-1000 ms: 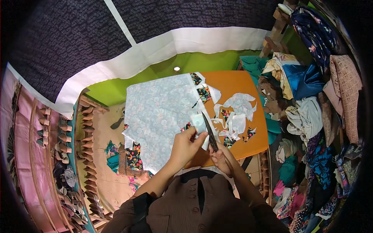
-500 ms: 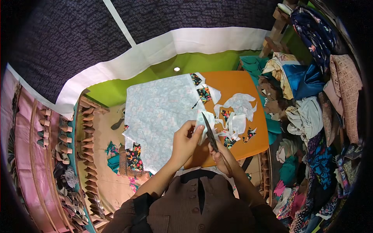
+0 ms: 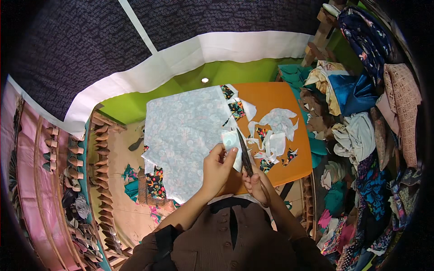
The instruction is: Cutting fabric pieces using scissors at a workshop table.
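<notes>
My left hand (image 3: 216, 168) pinches a small pale piece of fabric (image 3: 230, 139) between thumb and fingers, above the table. In my right hand (image 3: 255, 183) is a pair of dark scissors (image 3: 244, 151), its blades pointing up and away from me along the right edge of that piece. The blades look closed or nearly so. Under my left hand a large sheet of floral fabric (image 3: 181, 122), pale side up, covers the left of the orange table (image 3: 262, 92). White and dark floral offcuts (image 3: 278, 122) lie to the right of the scissors.
Heaps of coloured cloth (image 3: 355, 135) line the right side. Wooden shoe lasts (image 3: 103, 176) stand in rows on racks at the left. A dark patterned curtain (image 3: 194, 22) with a white border hangs at the back. Fabric scraps (image 3: 131, 185) lie on the floor left of the table.
The pale piece in my left hand has turned and shifted slightly left, showing more of its face. The scissors have tilted more upright beside it.
</notes>
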Tool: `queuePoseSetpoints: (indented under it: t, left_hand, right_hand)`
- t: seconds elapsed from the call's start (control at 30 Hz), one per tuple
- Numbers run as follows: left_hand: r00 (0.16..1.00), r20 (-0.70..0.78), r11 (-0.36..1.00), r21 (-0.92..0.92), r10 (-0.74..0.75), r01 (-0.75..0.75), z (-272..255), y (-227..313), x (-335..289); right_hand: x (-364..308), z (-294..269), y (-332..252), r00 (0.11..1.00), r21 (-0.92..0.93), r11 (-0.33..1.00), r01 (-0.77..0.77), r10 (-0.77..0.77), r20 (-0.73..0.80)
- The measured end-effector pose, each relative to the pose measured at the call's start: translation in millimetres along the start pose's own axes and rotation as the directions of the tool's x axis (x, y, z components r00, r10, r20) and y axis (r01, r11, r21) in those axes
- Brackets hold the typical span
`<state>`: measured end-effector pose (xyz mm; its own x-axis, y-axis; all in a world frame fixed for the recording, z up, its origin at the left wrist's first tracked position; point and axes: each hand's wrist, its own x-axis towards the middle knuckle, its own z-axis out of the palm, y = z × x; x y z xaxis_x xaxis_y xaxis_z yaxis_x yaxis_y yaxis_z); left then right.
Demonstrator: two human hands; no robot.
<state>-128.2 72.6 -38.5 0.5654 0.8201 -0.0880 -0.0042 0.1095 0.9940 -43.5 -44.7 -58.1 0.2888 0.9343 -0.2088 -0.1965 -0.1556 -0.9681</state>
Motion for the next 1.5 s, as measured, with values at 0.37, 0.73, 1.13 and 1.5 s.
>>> queuePoseSetpoints:
  t: [0.37, 0.73, 1.13, 1.5]
  left_hand:
    - [1.000, -0.015, 1.000, 0.024, 0.000, 0.000, -1, 1, 3]
    - [0.997, -0.014, 0.971, 0.229, 0.075, -0.070, -2, -3, 1]
    - [0.994, 0.104, 0.965, 0.253, 0.045, -0.070, -12, 0, 4]
    - [0.992, 0.126, 0.980, 0.200, -0.026, 0.000, -14, 7, 5]
  right_hand:
    - [0, 1, -8, 0.998, -0.140, 0.988, 0.064, -0.066, -0.005]
    - [0, -2, -2, 0.971, -0.268, 0.936, 0.229, -0.238, -0.003]
    - [-4, 3, -12, 0.998, 0.070, 0.997, 0.033, -0.036, 0.051]
    - [-8, -5, -11, 0.977, 0.185, 0.973, -0.135, 0.099, 0.189]
